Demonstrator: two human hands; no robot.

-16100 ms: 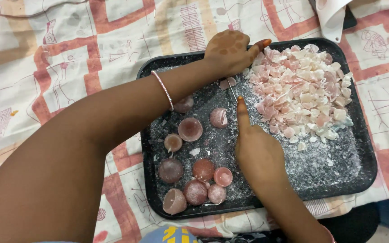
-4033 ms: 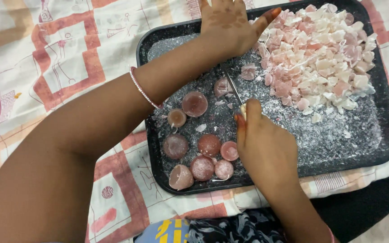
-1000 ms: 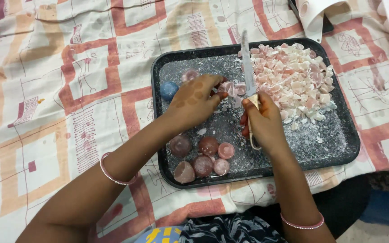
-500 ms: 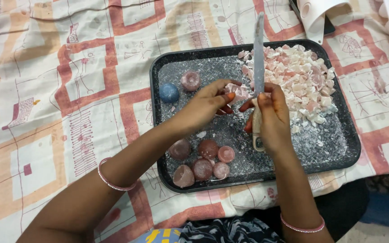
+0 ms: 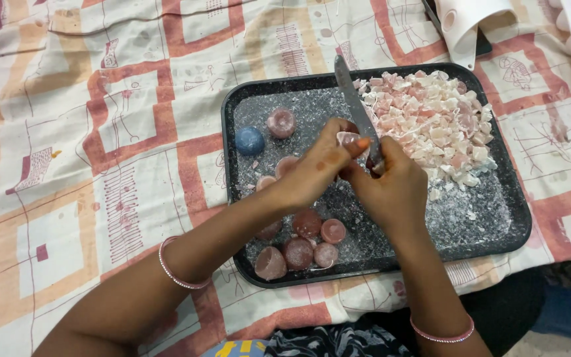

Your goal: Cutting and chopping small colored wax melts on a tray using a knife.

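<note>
1. The right hand (image 5: 394,188) was closed around the handle of a knife (image 5: 355,109), so the handle itself was hidden inside the fist and only the blade came out above it.
2. The left hand (image 5: 318,168) was closed on a small pink piece (image 5: 347,137), pinching it between the fingertips just beside the blade; how much of the piece the fingers covered I cannot tell.
3. The two hands were touching each other over the middle of the dark tray (image 5: 249,99), the left one coming from the lower left and the right one from below.
4. The long axis of the knife ran almost up and down in the picture, a little tilted: the tip pointed away from the person and slightly to the left, toward the far rim of the tray.
5. The pink piece lay on the left side of the blade, near its lower part, so the left hand was the nearer one to it and the blade stood between it and the heap.
6. To the right of the blade was a heap of pink and white chopped pieces (image 5: 441,122), filling the far right part of the tray.
7. On the left part of the tray lay whole round pieces: a blue ball (image 5: 249,140), a pink round one (image 5: 281,122), and a group of reddish rounds (image 5: 299,248) near the front rim.
8. The tray rested on a patterned cloth (image 5: 100,132) with red and beige squares.
</note>
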